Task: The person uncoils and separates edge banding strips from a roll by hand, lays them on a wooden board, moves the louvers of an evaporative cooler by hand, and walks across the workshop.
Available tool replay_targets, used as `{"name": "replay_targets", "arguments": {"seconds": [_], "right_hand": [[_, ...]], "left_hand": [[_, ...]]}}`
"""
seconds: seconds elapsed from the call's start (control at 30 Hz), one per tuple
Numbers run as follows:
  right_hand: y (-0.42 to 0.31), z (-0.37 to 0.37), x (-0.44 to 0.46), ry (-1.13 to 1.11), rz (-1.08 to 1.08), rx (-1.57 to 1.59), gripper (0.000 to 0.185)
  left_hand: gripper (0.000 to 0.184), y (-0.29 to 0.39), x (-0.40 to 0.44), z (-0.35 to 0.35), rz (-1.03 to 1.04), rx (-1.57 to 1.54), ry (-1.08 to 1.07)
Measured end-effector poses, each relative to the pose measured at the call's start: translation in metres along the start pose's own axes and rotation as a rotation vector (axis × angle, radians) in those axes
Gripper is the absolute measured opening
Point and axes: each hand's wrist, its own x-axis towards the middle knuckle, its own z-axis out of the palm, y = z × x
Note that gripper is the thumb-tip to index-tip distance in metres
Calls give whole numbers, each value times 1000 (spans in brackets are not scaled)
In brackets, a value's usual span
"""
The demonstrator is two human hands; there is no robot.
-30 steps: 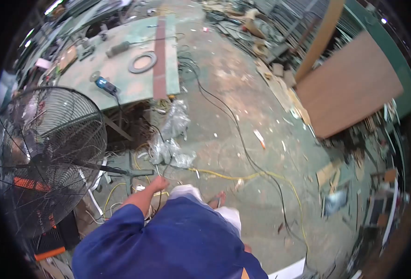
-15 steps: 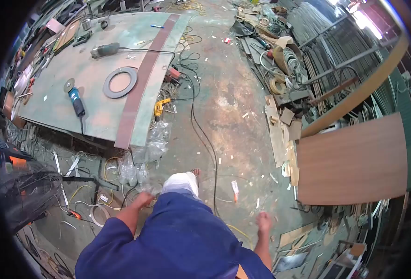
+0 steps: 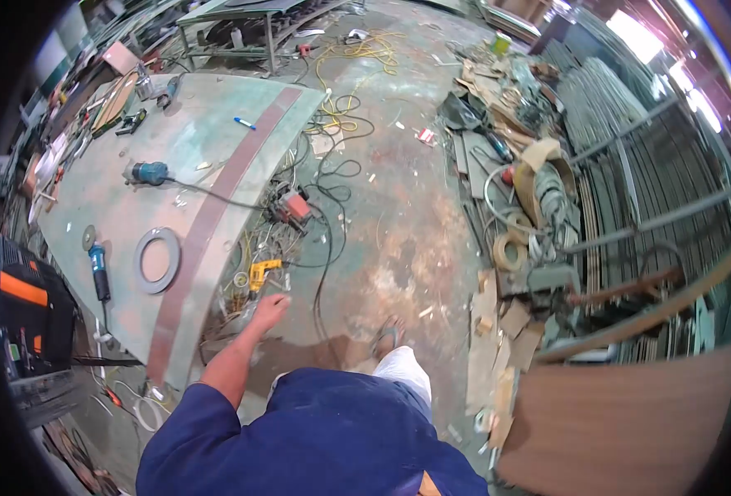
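My left hand (image 3: 272, 312) hangs over the floor beside the right edge of the green worktable (image 3: 76, 190). Its fingers look loosely curled, and nothing shows in them. Closest to it is a yellow power drill (image 3: 265, 271) by the table's edge, apart from the hand. My right hand is out of view. On the tabletop lie a flat grey ring (image 3: 174, 260), a blue angle grinder (image 3: 99, 271), a second corded power tool (image 3: 149, 173) and a blue pen (image 3: 245, 123). A red power tool (image 3: 293, 207) sits past the drill.
Black cables (image 3: 330, 248) and a tangled yellow cord (image 3: 357, 54) run over the floor. Along the right side are scrap boards (image 3: 481, 364), a tape roll (image 3: 510, 250), a metal rack (image 3: 622, 236) and a large brown panel (image 3: 622, 413). A black-and-orange case (image 3: 26, 289) stands at left.
The view has moved forward along the aisle and turned. My left hand has swung forward, near the drill. My right hand has left the view. A sandalled foot now shows ahead.
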Motion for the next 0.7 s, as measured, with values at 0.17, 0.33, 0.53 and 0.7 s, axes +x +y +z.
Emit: {"name": "replay_targets", "arguments": {"seconds": [0.17, 0.33, 0.53, 0.7], "right_hand": [[-174, -232, 211, 96, -244, 33, 41], [-496, -446, 344, 382, -489, 16, 33], [-727, -501, 440, 324, -653, 145, 32], [-727, -465, 534, 49, -462, 152, 36]], "left_hand": [[45, -68, 36, 73, -259, 208, -131], [39, 54, 53, 101, -402, -58, -247], [38, 115, 251, 123, -518, -171, -147], [37, 248, 438, 59, -183, -140, 139]]}}
